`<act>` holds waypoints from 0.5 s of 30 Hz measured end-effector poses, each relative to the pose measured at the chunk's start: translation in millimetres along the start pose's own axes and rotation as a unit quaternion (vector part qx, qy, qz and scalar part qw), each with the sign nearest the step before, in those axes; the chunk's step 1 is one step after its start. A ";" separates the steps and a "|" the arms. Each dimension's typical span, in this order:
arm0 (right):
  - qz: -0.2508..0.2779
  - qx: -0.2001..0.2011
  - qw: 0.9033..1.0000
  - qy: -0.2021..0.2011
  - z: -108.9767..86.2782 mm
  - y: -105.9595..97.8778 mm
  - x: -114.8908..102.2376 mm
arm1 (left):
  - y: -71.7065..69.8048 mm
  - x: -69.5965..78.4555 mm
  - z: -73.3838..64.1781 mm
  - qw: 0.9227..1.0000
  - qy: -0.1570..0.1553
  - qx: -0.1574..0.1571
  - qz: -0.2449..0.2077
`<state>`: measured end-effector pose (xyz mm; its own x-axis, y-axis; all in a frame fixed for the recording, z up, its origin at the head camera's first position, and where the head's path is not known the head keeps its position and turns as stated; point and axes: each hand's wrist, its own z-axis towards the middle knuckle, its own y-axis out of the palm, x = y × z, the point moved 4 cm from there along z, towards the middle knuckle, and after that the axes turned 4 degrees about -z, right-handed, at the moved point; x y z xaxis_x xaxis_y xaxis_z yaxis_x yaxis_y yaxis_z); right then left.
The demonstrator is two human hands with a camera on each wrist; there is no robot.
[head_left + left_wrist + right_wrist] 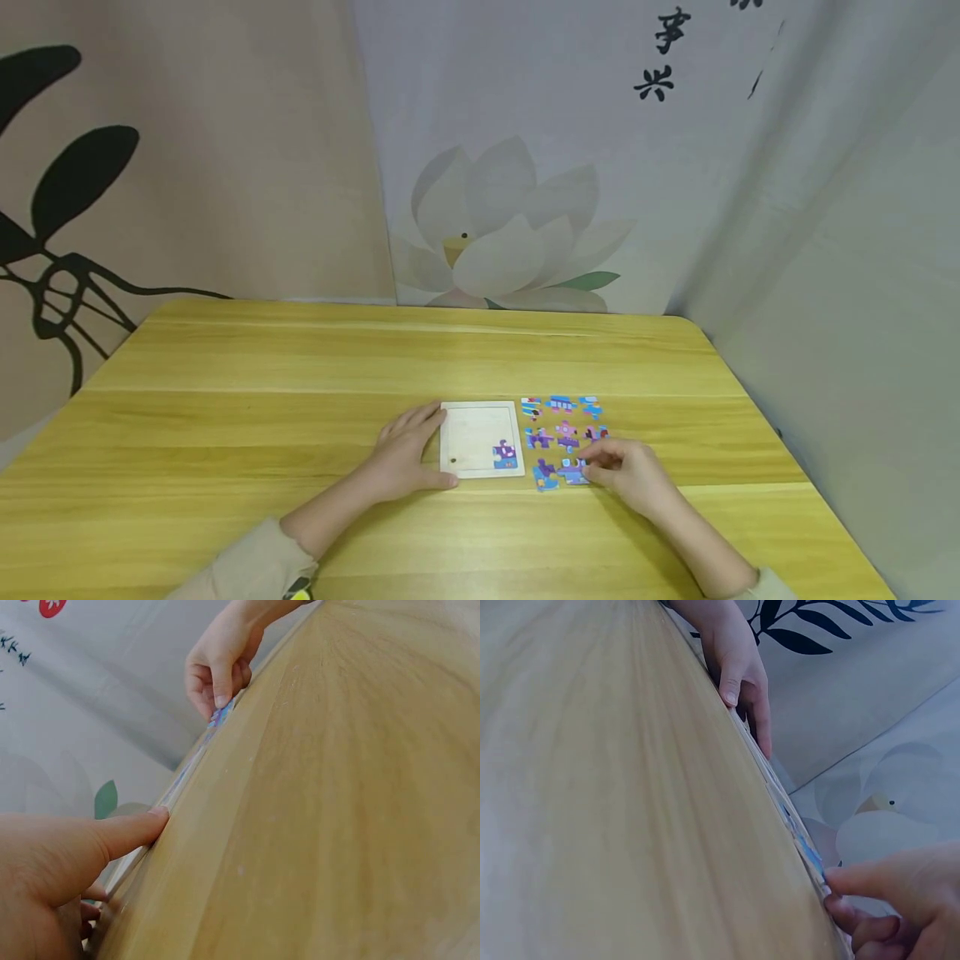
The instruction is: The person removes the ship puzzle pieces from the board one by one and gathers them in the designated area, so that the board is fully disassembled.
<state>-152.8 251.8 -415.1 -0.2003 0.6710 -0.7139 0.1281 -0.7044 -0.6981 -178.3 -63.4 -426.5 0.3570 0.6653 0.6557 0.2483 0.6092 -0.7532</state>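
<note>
A square, pale wooden puzzle tray (468, 433) lies on the table with one purple and blue jigsaw piece (505, 456) in its lower right corner. My left hand (405, 458) holds the tray by its left side, thumb at the lower left corner and fingers along the upper left. To the right of the tray, my right hand (630, 475) pinches the right end of a blue and purple jigsaw piece (572, 472) low over the table. The left wrist view shows the right thumb and fingertips (222, 699) at that piece; its underside is hidden.
Several loose pieces lie in rows right of the tray, among them a pink piece (567, 430), a blue-striped piece (560, 403) and an orange-blue corner piece (546, 475). Behind the wooden table (300, 358) hangs a printed curtain (510, 100).
</note>
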 end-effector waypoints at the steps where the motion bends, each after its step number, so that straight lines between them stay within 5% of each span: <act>1: -0.011 0.005 1.000 -0.004 0.0 0.0 -1.3 | -0.2 -0.2 0.0 1.000 -0.001 0.000 -0.001; 15: -0.069 0.015 0.998 0.004 -2.7 3.4 -3.0 | -0.7 0.3 0.1 1.000 -0.004 0.001 -0.003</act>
<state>-149.2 248.0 -415.5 -0.2052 0.7637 -0.6121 0.0701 -0.6123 -0.7875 -178.5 -63.6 -425.8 0.3483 0.6655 0.6601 0.2483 0.6135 -0.7496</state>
